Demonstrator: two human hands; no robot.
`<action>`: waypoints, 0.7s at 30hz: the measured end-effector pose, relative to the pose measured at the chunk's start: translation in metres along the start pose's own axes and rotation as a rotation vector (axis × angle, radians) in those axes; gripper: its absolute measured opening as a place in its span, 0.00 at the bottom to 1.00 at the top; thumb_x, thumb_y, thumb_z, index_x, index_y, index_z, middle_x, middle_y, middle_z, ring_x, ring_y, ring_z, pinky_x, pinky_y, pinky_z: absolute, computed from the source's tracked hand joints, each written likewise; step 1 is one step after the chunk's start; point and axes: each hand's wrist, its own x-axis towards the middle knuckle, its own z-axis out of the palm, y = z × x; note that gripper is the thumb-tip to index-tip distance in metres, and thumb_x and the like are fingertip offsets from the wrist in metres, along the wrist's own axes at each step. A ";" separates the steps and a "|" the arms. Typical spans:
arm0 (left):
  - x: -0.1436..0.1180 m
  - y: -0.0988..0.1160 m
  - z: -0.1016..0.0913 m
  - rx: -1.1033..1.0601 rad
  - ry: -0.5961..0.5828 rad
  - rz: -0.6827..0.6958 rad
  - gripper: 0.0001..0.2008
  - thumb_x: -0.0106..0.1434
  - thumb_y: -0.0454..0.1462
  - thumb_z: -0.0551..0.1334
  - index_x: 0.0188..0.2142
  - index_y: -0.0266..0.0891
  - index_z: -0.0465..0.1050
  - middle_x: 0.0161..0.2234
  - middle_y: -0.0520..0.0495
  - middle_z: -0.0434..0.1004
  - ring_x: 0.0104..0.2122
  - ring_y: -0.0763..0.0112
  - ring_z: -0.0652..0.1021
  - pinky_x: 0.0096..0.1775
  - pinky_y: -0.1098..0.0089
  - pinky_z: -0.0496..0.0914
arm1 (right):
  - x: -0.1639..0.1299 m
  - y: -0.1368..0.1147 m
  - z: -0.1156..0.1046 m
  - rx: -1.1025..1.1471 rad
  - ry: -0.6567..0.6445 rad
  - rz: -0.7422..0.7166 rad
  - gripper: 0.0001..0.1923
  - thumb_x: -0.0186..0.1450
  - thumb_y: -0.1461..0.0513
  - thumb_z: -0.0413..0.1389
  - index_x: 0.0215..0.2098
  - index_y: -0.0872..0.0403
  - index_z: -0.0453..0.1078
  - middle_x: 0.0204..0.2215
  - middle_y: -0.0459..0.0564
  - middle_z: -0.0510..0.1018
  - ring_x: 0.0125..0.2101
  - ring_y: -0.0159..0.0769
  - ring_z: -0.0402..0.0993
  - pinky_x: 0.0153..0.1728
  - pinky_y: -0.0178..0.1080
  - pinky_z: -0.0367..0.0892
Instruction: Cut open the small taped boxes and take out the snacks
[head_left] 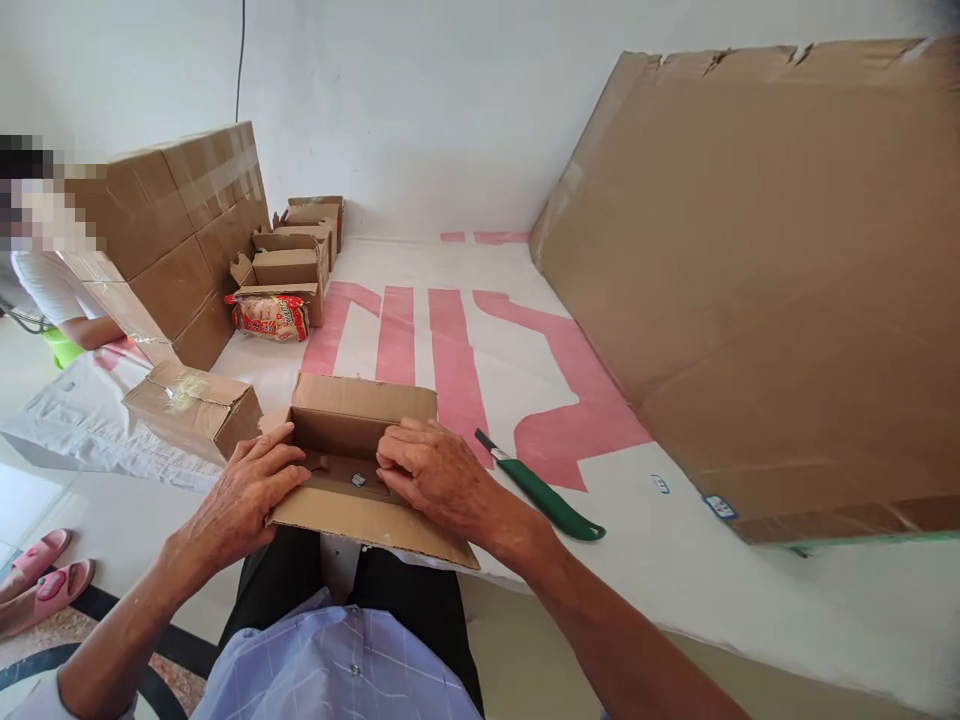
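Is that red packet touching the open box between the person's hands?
Apart. The head view shows white cloth between the red packet and the open box.

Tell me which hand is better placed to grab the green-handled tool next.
Probably the right hand: it is nearer the green-handled tool, which lies on that side of the open box. The left hand is at the box's opposite end.

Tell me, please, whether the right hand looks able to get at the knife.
Probably yes: the knife lies uncovered on the cloth, close by the right forearm, with nothing seen blocking it. The right hand is at the open box, though, and would have to leave it.
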 end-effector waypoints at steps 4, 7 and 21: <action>-0.004 -0.001 0.001 -0.043 0.037 0.006 0.28 0.54 0.24 0.58 0.53 0.42 0.75 0.58 0.38 0.78 0.71 0.45 0.64 0.61 0.48 0.64 | -0.001 -0.004 -0.016 0.189 0.016 -0.013 0.13 0.70 0.67 0.55 0.45 0.48 0.79 0.41 0.51 0.84 0.44 0.46 0.77 0.44 0.48 0.70; -0.008 0.000 0.003 -0.054 0.076 0.013 0.25 0.55 0.24 0.58 0.51 0.42 0.75 0.57 0.39 0.79 0.70 0.46 0.66 0.60 0.49 0.64 | -0.009 -0.011 -0.028 0.269 0.162 0.151 0.21 0.70 0.58 0.60 0.61 0.45 0.73 0.57 0.54 0.79 0.57 0.52 0.74 0.57 0.55 0.70; 0.113 -0.051 -0.039 0.380 0.085 0.233 0.10 0.68 0.28 0.61 0.35 0.40 0.80 0.42 0.41 0.83 0.56 0.53 0.74 0.49 0.58 0.66 | -0.014 0.032 0.032 0.574 0.382 0.815 0.52 0.61 0.34 0.59 0.74 0.52 0.59 0.69 0.62 0.69 0.66 0.57 0.68 0.66 0.59 0.64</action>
